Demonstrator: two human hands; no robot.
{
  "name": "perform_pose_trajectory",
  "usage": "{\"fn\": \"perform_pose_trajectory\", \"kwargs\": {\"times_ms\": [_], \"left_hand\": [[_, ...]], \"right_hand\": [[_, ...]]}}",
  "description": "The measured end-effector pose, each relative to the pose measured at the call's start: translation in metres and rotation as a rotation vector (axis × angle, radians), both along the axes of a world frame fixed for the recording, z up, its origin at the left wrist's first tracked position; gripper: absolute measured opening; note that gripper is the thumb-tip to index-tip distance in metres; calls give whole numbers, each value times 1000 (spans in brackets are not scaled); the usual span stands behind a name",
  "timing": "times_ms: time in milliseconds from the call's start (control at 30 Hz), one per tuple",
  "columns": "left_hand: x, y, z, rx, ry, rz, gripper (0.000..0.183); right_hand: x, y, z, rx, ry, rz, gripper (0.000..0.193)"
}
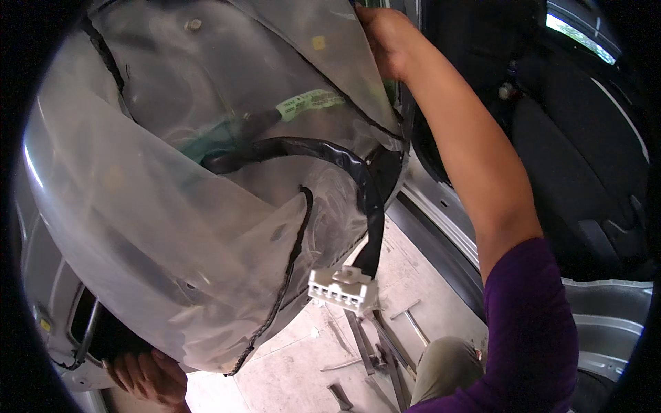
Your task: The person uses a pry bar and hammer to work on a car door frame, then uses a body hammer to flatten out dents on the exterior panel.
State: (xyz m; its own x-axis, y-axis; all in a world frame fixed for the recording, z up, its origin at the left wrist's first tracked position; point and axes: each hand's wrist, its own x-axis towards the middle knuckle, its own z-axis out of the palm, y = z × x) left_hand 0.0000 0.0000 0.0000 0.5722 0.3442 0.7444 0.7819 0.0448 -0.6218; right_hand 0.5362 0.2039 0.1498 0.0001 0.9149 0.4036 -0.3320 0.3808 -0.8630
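A large translucent plastic sheet [151,227] with black sealant lines hangs loosely over a car door. From behind it comes a black wrapped wiring harness [317,148], ending in a white multi-pin connector [342,288] that dangles free in front. My right hand [385,41] is raised to the door's upper edge beside the sheet, its fingertips hidden. Down at the lower left, my left hand [148,375] has its fingers curled in at the door, just below the sheet; what they grip is hidden. Neither hand touches the connector.
Several metal bars and tools [385,351] lie on the pale floor [289,372] beneath the connector. My knee [447,368] is close to them. On the right are the car's door sill [441,261] and a dark seat [571,138].
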Motion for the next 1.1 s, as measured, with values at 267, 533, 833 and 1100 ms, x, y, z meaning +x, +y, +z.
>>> {"fn": "perform_pose_trajectory", "kwargs": {"times_ms": [267, 533, 833, 1100], "left_hand": [[-47, 16, -32, 88, 110, -178, 27], [-21, -12, -17, -8, 19, 18, 21], [18, 3, -4, 60, -16, -32, 27], [-48, 8, -25, 73, 115, -167, 27]], "right_hand": [[17, -127, -117, 245, -486, -575, 56], [57, -157, -305, -219, -752, -724, 48], [79, -185, -359, -294, -840, -775, 47], [40, -127, -253, 125, -405, -626, 48]]}}
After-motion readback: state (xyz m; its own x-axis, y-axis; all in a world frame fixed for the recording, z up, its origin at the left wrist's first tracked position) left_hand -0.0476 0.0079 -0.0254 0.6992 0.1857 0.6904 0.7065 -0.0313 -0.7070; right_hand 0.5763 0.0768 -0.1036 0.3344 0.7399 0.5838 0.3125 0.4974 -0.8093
